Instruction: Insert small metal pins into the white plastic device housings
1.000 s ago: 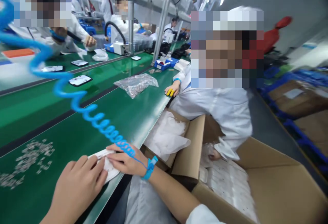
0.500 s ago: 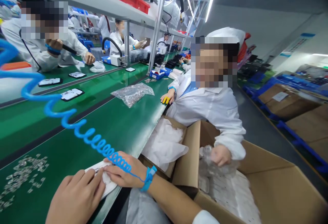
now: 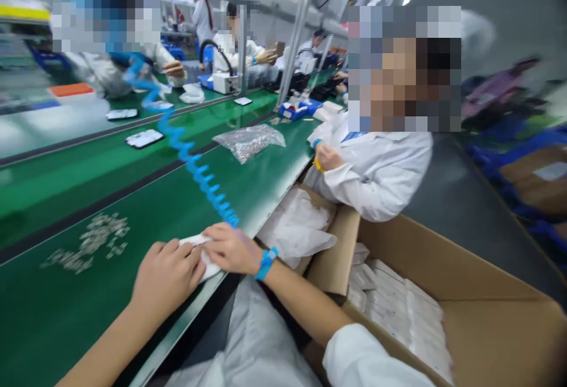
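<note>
At the near edge of the green bench, both hands are on a flat white part [image 3: 210,267] with rounded edges, mostly covered by fingers. My left hand [image 3: 170,275] lies over its left side, fingers bent and pressed together on it. From the right, my right hand [image 3: 233,248] grips the other side, fingertips close to those of the left. A blue band [image 3: 266,264] circles my right wrist, and a blue coiled cord [image 3: 199,177] runs up from there. What the fingertips touch on the part is too blurred to make out. Left of the hands lie small loose metallic pieces [image 3: 100,236].
A clear bag of small pieces [image 3: 250,140] lies farther up the bench. Right of the bench stand a carton with white wrapping [image 3: 299,221] and a larger open carton [image 3: 500,328] holding white packs. A co-worker in white [image 3: 376,165] is beside them. White-faced panels [image 3: 144,138] lie across the bench.
The view has turned, shifting the scene. Both my hands are still on the white part. The co-worker's hand has left the large carton, and the clear plastic it held is out of sight.
</note>
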The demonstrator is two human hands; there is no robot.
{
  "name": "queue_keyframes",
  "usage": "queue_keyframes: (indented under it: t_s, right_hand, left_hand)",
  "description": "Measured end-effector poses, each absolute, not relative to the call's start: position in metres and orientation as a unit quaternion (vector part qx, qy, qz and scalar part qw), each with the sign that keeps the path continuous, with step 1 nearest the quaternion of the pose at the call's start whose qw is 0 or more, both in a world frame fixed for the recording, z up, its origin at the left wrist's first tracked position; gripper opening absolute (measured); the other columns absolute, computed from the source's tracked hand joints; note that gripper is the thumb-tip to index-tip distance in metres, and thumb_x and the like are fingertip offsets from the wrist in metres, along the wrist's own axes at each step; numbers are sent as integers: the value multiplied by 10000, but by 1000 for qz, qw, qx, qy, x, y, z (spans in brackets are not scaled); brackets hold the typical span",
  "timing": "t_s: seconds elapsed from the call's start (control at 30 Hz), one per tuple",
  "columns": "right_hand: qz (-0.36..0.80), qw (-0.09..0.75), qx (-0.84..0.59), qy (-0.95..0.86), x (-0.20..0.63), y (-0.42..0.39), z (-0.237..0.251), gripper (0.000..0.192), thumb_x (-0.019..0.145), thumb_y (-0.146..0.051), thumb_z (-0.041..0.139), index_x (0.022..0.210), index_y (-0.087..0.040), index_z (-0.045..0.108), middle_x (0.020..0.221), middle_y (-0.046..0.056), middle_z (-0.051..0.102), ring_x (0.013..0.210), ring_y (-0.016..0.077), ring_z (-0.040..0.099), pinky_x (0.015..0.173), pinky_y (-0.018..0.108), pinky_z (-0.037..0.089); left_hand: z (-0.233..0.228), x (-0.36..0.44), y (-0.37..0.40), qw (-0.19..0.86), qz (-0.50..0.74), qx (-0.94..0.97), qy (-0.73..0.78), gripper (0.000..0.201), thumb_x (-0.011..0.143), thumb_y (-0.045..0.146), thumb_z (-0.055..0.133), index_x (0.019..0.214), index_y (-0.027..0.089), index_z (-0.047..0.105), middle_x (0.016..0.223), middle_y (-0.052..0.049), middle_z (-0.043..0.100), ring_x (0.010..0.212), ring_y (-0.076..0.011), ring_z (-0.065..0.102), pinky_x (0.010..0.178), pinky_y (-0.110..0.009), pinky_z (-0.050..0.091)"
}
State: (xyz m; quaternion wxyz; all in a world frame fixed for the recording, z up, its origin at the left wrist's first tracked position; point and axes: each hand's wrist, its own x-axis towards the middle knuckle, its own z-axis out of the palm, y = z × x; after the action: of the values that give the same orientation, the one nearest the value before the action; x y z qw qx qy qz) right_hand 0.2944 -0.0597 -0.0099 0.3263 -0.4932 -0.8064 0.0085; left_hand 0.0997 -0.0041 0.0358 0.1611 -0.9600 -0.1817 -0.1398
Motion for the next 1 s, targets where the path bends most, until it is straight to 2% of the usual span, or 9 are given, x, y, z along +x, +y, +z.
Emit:
queue_keyframes:
  t_s: [0.13, 0.2, 0.27, 0.43, 0.63, 0.77, 1.0]
  right_hand:
    - [162, 438, -541, -699, 297, -53, -12, 206, 883, -181, 625, 1064, -180, 723, 1170, 68, 729, 1122, 161, 654, 1029, 312, 501]
    - [210, 436, -564, -670, 297, -47, -10, 306, 782, -163, 705, 1088, -175, 714, 1153, 64, 729, 1086, 177, 658, 1003, 324, 500]
    - [237, 418, -574, -663, 295, -42, -6, 306, 714, -125, 718, 1017, -166, 716, 1089, 53, 726, 1021, 178, 650, 942, 317, 501]
    - [258, 404, -602, -638, 290, -38, 1, 211, 681, -70, 683, 867, -169, 692, 970, 24, 708, 928, 161, 620, 863, 290, 465]
    - [268, 388, -579, -664, 289, -41, 5, 261, 679, -72, 658, 925, -160, 663, 1047, 51, 690, 990, 188, 596, 937, 334, 448]
    - [280, 361, -613, -644, 285, -39, 8, 278, 619, -62, 655, 876, -170, 662, 1018, 43, 688, 968, 203, 584, 905, 343, 449]
    - [271, 399, -600, -639, 285, -40, 9, 266, 621, -45, 648, 847, -182, 678, 1003, 30, 713, 967, 193, 617, 931, 345, 453]
  left_hand:
    - [39, 104, -8, 123, -137, -959, -216, 255, 953, 268, 508, 818, 201, 714, 711, -49, 635, 749, -229, 564, 691, -400, 310]
    - [39, 103, -9, 108, -145, -957, -226, 251, 947, 258, 515, 797, 199, 707, 702, -43, 627, 736, -213, 563, 692, -389, 307]
    - [39, 101, -10, 102, -162, -954, -229, 250, 939, 245, 523, 756, 194, 687, 694, -36, 619, 726, -196, 564, 698, -383, 314]
    - [37, 98, -11, 101, -194, -950, -224, 274, 925, 227, 538, 663, 192, 611, 648, -11, 578, 694, -177, 558, 696, -376, 328]
    - [36, 99, -13, 104, -203, -946, -230, 264, 907, 216, 549, 648, 195, 593, 626, -4, 555, 662, -172, 533, 687, -371, 336]
    - [34, 98, -15, 99, -223, -939, -243, 296, 885, 198, 550, 590, 195, 551, 603, -10, 534, 630, -162, 495, 684, -359, 349]
    - [32, 99, -18, 92, -235, -930, -267, 296, 880, 176, 534, 585, 200, 543, 589, -12, 526, 618, -169, 483, 672, -360, 354]
